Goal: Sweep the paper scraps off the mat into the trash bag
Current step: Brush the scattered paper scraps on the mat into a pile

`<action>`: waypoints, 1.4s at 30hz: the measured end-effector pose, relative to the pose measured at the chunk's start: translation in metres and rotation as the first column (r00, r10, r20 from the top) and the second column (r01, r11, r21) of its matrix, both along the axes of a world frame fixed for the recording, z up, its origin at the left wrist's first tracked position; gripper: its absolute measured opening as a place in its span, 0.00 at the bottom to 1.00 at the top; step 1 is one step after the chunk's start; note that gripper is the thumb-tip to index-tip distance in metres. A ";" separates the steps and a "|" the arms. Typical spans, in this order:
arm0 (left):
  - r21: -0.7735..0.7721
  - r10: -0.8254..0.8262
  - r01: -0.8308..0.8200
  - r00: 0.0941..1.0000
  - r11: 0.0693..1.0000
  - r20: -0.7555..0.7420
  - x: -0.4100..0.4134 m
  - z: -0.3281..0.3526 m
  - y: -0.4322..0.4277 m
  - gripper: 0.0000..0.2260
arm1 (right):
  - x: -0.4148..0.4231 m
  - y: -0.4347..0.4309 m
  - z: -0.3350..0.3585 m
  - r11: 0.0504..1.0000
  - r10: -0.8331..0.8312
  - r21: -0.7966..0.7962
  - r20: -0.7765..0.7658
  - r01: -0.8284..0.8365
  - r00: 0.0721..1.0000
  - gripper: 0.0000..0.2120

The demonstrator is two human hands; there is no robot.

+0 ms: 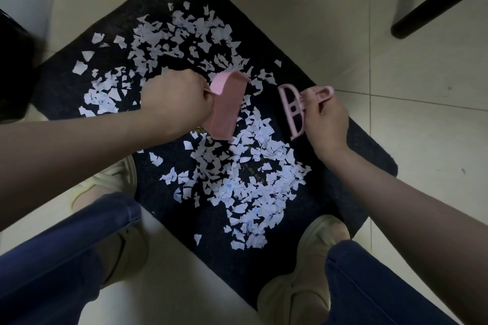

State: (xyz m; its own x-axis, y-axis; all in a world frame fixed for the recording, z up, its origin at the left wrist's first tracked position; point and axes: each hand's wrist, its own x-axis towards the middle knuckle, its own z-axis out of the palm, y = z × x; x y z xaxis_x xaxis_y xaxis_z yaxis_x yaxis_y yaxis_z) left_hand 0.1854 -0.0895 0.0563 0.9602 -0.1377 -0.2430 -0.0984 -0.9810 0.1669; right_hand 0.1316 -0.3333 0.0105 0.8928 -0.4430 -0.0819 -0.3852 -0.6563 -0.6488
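Note:
Many white paper scraps (245, 174) lie scattered over a dark mat (311, 208) on the tiled floor. My left hand (175, 101) grips the handle of a small pink dustpan (228, 105), held just above the scraps at the mat's middle. My right hand (326, 117) pinches the handle of a small pink brush (291, 108), which hangs to the right of the dustpan, apart from it. A black trash bag (13, 66) shows at the left edge, blurred and partly cut off.
My two shoes (298, 282) and blue trouser legs (66, 258) frame the near edge of the mat, one shoe resting on it. Black furniture legs (438, 0) stand at the upper right and top left. Pale floor tiles (422, 166) surround the mat.

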 end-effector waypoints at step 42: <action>-0.032 -0.004 0.004 1.000 0.999 0.012 0.018 0.006 -0.006 0.12 | 0.055 0.009 -0.004 0.956 0.196 -0.190 -0.163 -0.225 0.967 0.18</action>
State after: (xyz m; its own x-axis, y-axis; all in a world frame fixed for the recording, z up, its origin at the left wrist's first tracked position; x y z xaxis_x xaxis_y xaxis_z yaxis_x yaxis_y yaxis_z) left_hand 0.2038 -0.0951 0.0625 0.9624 -0.1489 -0.2272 -0.1042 -0.9747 0.1975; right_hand 0.1865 -0.3241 0.0066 0.9535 -0.2665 -0.1405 -0.3013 -0.8454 -0.4411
